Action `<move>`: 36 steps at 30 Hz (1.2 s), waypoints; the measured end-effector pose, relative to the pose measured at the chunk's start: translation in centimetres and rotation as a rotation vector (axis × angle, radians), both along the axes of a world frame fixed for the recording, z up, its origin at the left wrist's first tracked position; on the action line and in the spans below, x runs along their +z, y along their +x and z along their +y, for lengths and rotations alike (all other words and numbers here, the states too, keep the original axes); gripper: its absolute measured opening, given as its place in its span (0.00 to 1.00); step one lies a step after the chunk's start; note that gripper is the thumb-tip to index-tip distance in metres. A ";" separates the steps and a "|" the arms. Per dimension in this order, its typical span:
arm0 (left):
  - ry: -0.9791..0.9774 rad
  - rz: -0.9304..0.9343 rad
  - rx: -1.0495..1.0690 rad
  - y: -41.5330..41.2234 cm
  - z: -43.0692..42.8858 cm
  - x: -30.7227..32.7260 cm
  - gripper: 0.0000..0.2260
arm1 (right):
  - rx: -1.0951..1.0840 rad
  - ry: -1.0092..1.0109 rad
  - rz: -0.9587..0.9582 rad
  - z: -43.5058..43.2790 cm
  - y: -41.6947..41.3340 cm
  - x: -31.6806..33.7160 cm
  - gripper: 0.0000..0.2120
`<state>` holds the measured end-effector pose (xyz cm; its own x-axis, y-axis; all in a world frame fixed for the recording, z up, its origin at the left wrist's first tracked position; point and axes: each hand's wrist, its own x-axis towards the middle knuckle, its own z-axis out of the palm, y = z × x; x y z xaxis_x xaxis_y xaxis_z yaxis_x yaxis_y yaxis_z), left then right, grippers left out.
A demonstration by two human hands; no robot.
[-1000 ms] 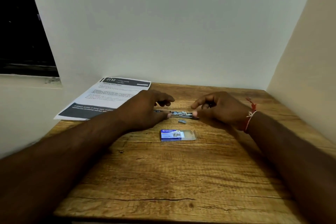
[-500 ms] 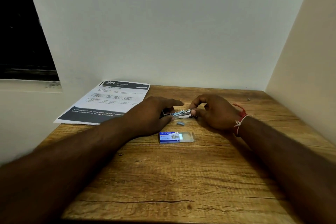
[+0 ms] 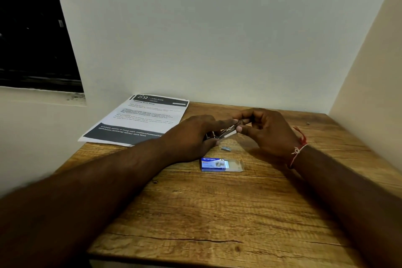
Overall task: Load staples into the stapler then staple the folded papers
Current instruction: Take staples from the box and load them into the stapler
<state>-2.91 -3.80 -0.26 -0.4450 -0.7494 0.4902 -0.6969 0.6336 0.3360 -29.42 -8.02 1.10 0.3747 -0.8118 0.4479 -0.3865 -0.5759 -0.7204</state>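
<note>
**Wooden table, stapler between both hands**

Wooden table [image 3: 217,213] set in a corner of pale walls, with a dark window [image 3: 32,28] up to the left.

Both arms reach forward and meet near the far edge. The left hand [image 3: 193,135] lies palm down, its fingers curled round the low end of the stapler [image 3: 228,131], forefinger stretched along the top. The right hand [image 3: 267,132] pinches the high end between thumb and forefinger, its other fingers curled above. A red and white thread [image 3: 299,148] circles the right wrist.

The stapler sits between the two hands, metal parts showing. Its long axis runs from the left hand up and away to the right hand, so the right end is tilted off the table. Whether it is opened out I cannot tell.

Just nearer than the hands, on the table, lies a short strip of staples [image 3: 225,148]. Nearer still is a blue staple box [image 3: 214,164], lying flat with its inner tray slid out to the right; what is in the tray is too small to make out.

Beyond the left hand, printed papers [image 3: 143,119] lie flat against the wall, one corner over the table edge.
</note>
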 end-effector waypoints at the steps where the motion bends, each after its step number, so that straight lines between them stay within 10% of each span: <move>1: 0.001 0.003 0.000 0.0 0.0 0.1 0.30 | -0.002 -0.001 0.011 0.0 0.0 0.0 0.13; 36: -0.030 0.181 0.055 1.2 0.0 0.6 0.05 | -0.172 -0.012 0.171 0.2 0.3 0.1 0.06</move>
<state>-1.68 -3.80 0.33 -0.3065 -0.7537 0.5813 -0.6605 0.6082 0.4403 -29.14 -7.84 1.17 0.3026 -0.8650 0.4003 -0.5952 -0.4995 -0.6295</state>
